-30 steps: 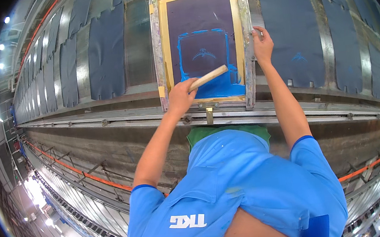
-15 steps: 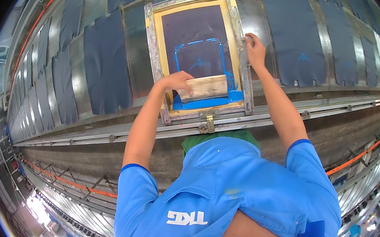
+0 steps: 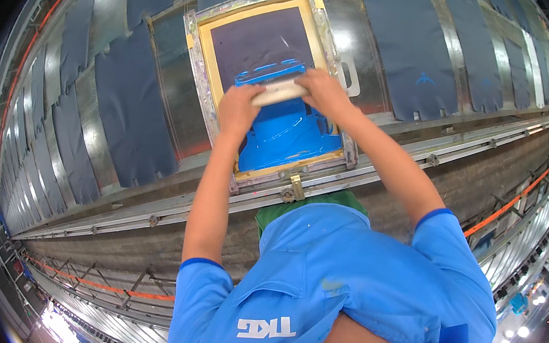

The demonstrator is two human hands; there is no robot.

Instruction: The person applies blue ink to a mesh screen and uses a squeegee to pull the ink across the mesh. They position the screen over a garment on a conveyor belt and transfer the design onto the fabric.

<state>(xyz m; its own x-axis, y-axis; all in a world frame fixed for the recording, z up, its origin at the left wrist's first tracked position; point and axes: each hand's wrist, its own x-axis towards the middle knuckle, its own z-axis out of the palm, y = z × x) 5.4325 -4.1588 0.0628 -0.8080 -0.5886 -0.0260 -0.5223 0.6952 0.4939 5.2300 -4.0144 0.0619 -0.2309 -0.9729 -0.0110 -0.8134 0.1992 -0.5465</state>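
A printing screen (image 3: pixel 260 36) in a worn metal frame lies flat on the long table before me, yellow along its inner border. My left hand (image 3: pixel 238 110) and my right hand (image 3: pixel 326 92) both grip a wooden squeegee (image 3: pixel 278 92), one at each end. The squeegee stands across the middle of the screen. Bright blue ink (image 3: pixel 285 142) covers the mesh between it and the near end of the frame. A thin blue line of ink shows just beyond the squeegee. Its lower edge is hidden by my hands and the wood.
Dark grey sheets (image 3: pixel 134 109) lie in rows on the table to both sides; one sheet (image 3: pixel 412 50) at the right carries a small blue print. A metal rail (image 3: pixel 380 161) with a brass-coloured stop (image 3: pixel 297 187) runs along the near edge.
My right hand has left the frame's right side and taken hold of the squeegee. The squeegee has moved away from me, and blue ink now covers the near part of the mesh.
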